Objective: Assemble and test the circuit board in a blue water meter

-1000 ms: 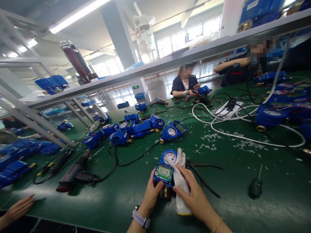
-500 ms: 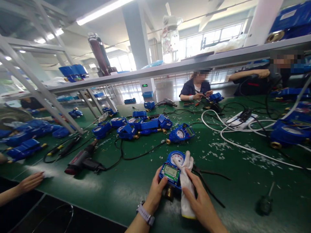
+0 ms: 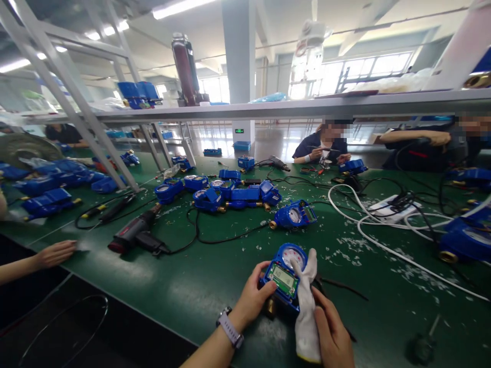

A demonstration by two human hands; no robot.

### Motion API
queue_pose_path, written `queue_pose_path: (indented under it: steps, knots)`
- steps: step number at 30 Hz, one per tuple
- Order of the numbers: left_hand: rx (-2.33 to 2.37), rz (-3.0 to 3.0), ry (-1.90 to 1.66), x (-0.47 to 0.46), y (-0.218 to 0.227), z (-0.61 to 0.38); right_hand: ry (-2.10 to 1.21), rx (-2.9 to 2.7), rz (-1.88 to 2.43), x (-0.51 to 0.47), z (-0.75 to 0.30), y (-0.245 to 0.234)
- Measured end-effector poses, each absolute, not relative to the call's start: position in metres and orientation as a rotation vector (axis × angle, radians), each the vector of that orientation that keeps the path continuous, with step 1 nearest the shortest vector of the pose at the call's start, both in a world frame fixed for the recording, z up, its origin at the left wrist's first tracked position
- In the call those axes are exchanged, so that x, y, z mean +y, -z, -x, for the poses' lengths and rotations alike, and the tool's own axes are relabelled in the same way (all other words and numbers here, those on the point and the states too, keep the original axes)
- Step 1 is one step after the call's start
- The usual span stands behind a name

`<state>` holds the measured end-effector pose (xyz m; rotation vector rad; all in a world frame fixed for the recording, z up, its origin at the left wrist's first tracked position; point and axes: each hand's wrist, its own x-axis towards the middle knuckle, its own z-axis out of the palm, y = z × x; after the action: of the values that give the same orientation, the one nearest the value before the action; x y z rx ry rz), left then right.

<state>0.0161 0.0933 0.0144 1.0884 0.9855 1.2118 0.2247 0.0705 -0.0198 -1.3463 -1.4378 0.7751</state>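
Note:
A blue water meter (image 3: pixel 284 277) with a round dial and a small green screen rests on the green table (image 3: pixel 199 286) in front of me. My left hand (image 3: pixel 251 299) grips its left side, thumb on the screen's edge; a watch is on that wrist. My right hand (image 3: pixel 333 332) is closed on a white glove (image 3: pixel 307 306) and presses it against the meter's right side. The meter's brass fitting (image 3: pixel 270 306) shows under the body.
Several more blue meters (image 3: pixel 230 194) lie across the table's middle. A black heat gun (image 3: pixel 134 236) with its cable lies to the left, white cables (image 3: pixel 383 230) and a power strip to the right. Another person's hand (image 3: pixel 53 254) rests at the left edge. Two people sit at the far side.
The view has turned left and shifted, so the meter and both hands sit lower right in frame. My hands keep the same hold on the meter and glove.

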Motion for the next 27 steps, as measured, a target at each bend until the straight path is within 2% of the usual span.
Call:
queue_pose_path:
  steps: [7,17,27]
  knots:
    - [1.016,-1.117,-1.197,0.089,-0.016,-0.017,-0.7,-1.44,1.361,0.068,-0.226,0.035]
    - [1.023,-1.126,-1.201,0.082,-0.014,-0.008,-0.703,-1.515,1.306,0.063,-0.221,0.023]
    - [1.019,-0.891,-1.18,0.059,-0.021,0.004,-0.706,-1.56,1.257,0.059,-0.216,0.019]
